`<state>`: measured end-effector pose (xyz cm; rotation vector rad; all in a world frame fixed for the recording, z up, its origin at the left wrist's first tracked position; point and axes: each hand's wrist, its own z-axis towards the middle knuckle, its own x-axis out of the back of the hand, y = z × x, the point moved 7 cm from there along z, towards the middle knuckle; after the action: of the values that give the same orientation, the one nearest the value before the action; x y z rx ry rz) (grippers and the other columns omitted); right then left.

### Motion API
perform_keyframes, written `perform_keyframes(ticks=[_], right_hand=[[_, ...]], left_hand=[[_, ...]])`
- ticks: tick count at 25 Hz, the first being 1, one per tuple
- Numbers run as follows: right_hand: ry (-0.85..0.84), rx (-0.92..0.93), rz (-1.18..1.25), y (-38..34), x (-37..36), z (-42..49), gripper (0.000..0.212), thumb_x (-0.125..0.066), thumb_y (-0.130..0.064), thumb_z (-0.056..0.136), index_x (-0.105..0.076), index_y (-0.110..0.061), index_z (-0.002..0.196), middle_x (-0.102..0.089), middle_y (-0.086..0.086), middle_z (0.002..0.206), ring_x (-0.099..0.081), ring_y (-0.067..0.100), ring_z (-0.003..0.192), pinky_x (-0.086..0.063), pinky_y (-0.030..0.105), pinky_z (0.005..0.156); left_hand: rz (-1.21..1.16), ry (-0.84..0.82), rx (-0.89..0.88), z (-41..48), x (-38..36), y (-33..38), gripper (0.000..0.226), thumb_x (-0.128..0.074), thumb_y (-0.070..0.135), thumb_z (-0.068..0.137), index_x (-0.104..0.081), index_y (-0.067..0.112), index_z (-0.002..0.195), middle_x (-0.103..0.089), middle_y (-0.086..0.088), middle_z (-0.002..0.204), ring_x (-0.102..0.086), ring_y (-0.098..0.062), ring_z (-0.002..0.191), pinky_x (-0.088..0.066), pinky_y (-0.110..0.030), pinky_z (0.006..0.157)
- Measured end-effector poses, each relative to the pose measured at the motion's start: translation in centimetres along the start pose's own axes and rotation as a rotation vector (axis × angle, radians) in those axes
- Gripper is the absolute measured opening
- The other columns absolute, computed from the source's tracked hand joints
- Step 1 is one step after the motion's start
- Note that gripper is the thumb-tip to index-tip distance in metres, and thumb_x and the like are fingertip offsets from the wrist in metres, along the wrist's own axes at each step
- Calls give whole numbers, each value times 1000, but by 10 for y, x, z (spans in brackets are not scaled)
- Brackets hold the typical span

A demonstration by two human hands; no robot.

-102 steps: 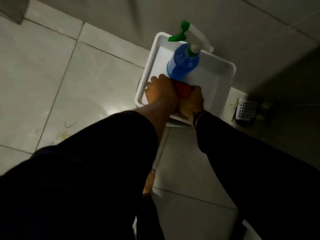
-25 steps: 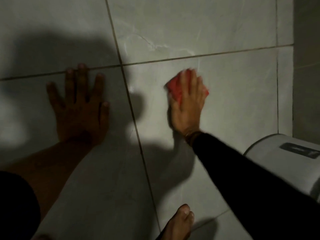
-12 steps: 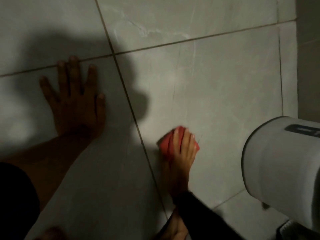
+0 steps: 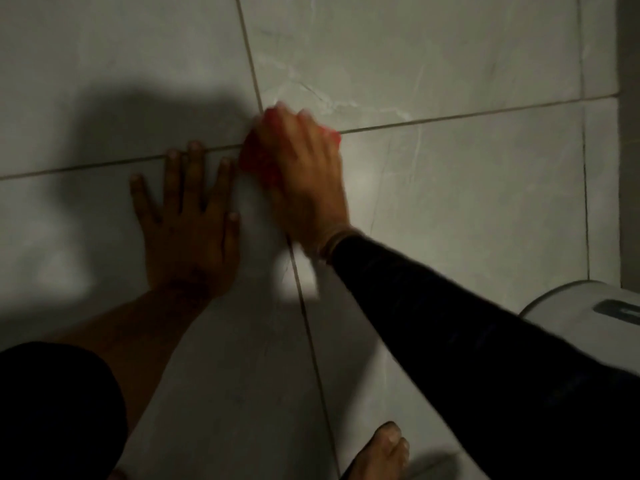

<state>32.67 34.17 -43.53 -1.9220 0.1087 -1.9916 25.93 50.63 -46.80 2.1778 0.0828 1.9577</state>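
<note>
Your right hand (image 4: 304,174) is pressing the red sponge (image 4: 258,161) flat against the tiles (image 4: 467,188), fingers laid across it, where the grout lines (image 4: 450,116) are meeting. Your left hand (image 4: 188,230) is lying spread just beside it.

label (image 4: 620,310) on white bin (image 4: 561,306) seems unreadable.
</note>
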Motion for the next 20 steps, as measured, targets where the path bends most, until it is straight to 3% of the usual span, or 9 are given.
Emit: perform_keyframes(ticks=[3, 5, 7, 9, 11, 12, 14, 17, 20], right_hand=[[102, -275, -156, 103, 38, 6, 29, -56, -35, 103, -70, -30, 127, -62, 4, 148, -57, 28, 132, -45, 45, 107], [108, -648, -120, 172, 62, -32, 48, -52, -36, 108, -55, -23, 154, -44, 8, 170, -40, 30, 156, -33, 44, 127], [128, -958, -34, 192, 66, -54, 62, -48, -40, 111, -33, -22, 168, -25, 7, 180, -24, 31, 166, -19, 45, 134], [118, -822, -132, 154, 53, -33, 58, -43, -41, 110, -41, -21, 164, -35, 9, 175, -35, 33, 160, -27, 47, 128], [65, -367, -156, 74, 29, -16, 51, -45, -39, 105, -56, -23, 153, -47, 11, 166, -43, 35, 153, -31, 50, 123], [-17, -161, -103, 36, 11, -26, 53, -48, -39, 104, -55, -23, 154, -45, 11, 168, -38, 36, 157, -27, 52, 127], [-240, 20, -24, 1, -6, -85, 61, -51, -46, 107, -47, -22, 162, -37, 14, 174, -28, 40, 163, -20, 58, 133], [-291, -57, -70, 56, 28, -143, 58, -51, -41, 107, -49, -15, 160, -41, 19, 170, -38, 45, 156, -31, 65, 124], [-45, -531, -89, 135, 56, -93, 64, -54, -35, 102, -47, -10, 161, -38, 22, 172, -36, 48, 157, -27, 65, 127]], left_hand=[[4, 4, -11, 0, -2, -2, 71, -30, 44, 105, -18, 26, 173, -7, -13, 182, -9, -39, 167, -7, -75, 127], [-11, 8, -10, 0, -2, -3, 71, -30, 44, 106, -19, 26, 173, -7, -13, 182, -8, -39, 167, -6, -74, 127], [-3, 7, -5, 0, -1, -2, 71, -30, 45, 106, -18, 26, 173, -7, -13, 182, -8, -39, 168, -6, -74, 127], [10, 6, -6, 0, -2, -1, 71, -30, 45, 105, -17, 26, 173, -8, -13, 181, -9, -39, 167, -7, -75, 127], [8, 20, -13, 0, -3, 0, 71, -31, 45, 105, -17, 28, 173, -8, -13, 181, -9, -39, 167, -7, -75, 127], [4, 26, -10, 1, -3, -2, 71, -32, 45, 105, -17, 29, 173, -8, -13, 182, -8, -38, 167, -7, -75, 127], [-16, 14, 0, 0, -5, -4, 71, -33, 45, 104, -18, 30, 172, -7, -12, 182, -7, -38, 168, -6, -74, 127], [-8, 3, 11, -2, -5, -3, 72, -33, 44, 104, -17, 29, 173, -6, -12, 182, -6, -38, 167, -5, -75, 127], [4, 12, -1, 2, -7, -2, 72, -31, 45, 105, -14, 30, 173, -5, -12, 182, -6, -39, 167, -6, -76, 126]])
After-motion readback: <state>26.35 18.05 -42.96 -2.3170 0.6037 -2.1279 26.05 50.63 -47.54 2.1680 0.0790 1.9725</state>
